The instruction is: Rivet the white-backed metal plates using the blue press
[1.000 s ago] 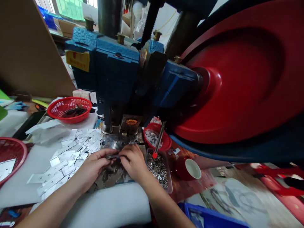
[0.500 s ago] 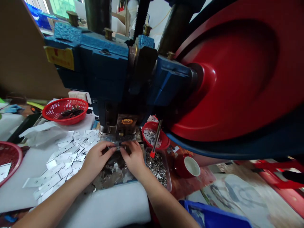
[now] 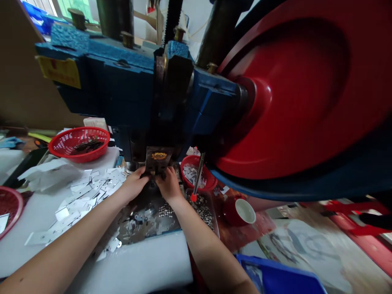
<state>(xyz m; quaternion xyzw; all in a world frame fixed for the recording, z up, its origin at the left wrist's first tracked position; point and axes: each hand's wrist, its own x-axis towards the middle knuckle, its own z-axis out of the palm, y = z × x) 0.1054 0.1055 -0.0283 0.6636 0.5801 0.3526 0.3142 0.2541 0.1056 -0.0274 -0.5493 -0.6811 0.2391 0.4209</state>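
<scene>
Hands [image 3: 170,187] near press edge [image 3: 150,165]; scant room

brown board [image 3: 27,81], left | window [image 3: 81,5], top left | red cup [image 3: 233,211], right of centre

The left hand [image 3: 134,185] and right hand [image 3: 169,185] were bare. The left forearm [image 3: 87,226] and right forearm [image 3: 200,237], also bare, narrowed towards the hands; 1 small spot [image 3: 21,280] marked the left.

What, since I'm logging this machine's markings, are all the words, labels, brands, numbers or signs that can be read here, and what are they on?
None can be read.
Yellow label on the blue press: reddish marks, too blurred.
Orange mark on the metal block: too small.
</scene>
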